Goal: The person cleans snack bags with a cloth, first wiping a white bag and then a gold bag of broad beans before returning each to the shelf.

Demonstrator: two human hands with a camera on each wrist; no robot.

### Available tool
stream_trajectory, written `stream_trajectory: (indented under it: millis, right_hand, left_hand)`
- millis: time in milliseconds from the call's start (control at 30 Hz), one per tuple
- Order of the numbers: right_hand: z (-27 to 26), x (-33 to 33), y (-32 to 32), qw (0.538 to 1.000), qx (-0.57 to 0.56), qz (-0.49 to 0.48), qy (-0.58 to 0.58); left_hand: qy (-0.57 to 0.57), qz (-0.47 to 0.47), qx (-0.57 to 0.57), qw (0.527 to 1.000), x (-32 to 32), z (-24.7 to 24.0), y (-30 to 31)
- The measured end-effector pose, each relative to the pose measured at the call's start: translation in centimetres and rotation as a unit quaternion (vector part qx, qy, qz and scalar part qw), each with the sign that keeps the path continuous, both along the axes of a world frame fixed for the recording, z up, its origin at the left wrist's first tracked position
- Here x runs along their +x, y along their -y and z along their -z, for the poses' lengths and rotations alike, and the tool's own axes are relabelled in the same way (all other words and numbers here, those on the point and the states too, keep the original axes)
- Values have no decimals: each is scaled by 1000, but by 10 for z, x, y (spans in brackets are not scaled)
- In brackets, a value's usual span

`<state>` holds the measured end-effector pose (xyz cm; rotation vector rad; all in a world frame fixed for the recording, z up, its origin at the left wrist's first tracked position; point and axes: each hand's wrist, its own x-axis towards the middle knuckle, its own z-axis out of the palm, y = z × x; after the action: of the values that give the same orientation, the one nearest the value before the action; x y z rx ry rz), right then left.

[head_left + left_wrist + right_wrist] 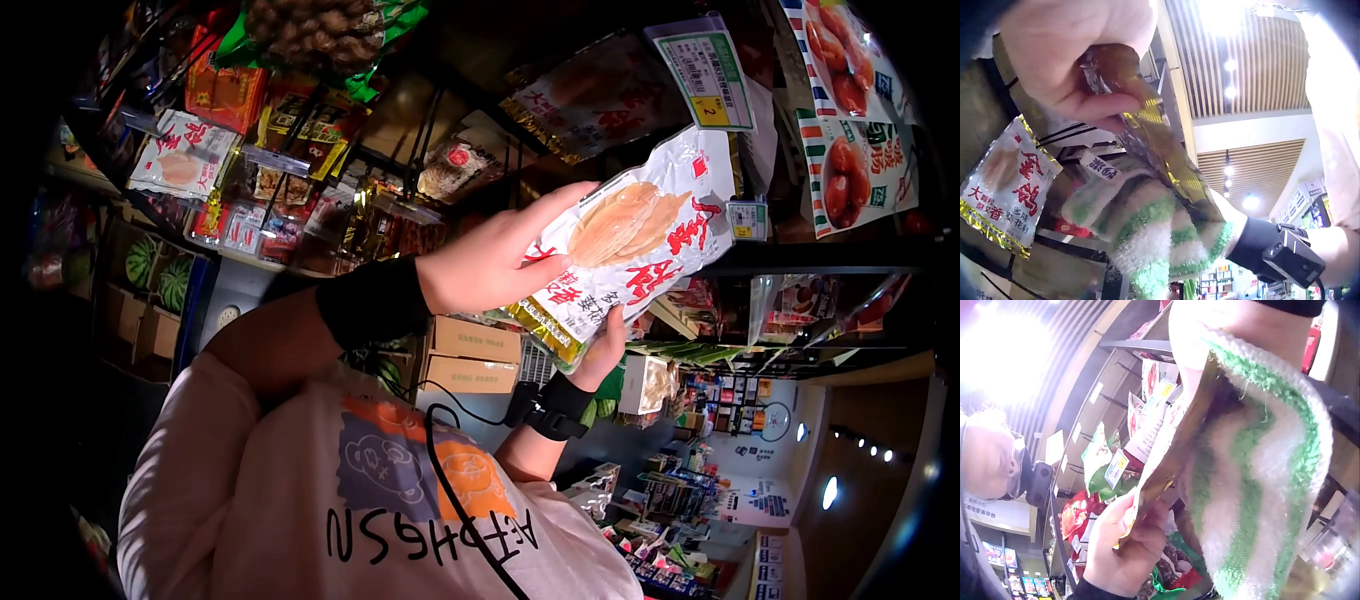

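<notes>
A white snack packet (640,240) with red characters and a gold end strip is held tilted between my two hands in the head view. My left hand (500,250) grips one edge of it, thumb across the printed front. In the left wrist view the packet (1163,144) shows its brown and gold side. My right hand (603,355) pinches the lower edge, thumb in front. A green-and-white striped cleaning cloth (1257,469) lies against the packet's back at my right hand. Fluffy and tagged, the cloth (1141,231) covers most of that hand's fingers in the left wrist view.
Snack packs hang on hooks along the rack, including a similar white packet (185,155). A price tag (705,75) juts out close above the held packet. Cardboard boxes (470,355) and watermelons (175,285) stand farther down.
</notes>
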<state>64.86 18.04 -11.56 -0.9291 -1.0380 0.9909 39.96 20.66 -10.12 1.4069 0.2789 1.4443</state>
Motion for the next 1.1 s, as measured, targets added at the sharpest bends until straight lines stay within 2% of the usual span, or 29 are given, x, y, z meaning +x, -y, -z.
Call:
stream_trajectory:
  millis: [133, 667, 900, 1100]
  right_hand:
    - [-9, -4, -1, 1000, -6, -13, 14]
    - [-19, -18, 19, 999, -48, -19, 4]
    - [-18, -21, 29, 999, -34, -9, 29]
    - [-21, -23, 32, 999, -44, 5, -14]
  left_hand:
    - [-19, -26, -8, 999, 5, -5, 6]
    - [13, -6, -86, 996, 1, 1, 21]
    - [28, -15, -47, 998, -3, 1, 22]
    - [-6, -17, -33, 999, -5, -5, 19]
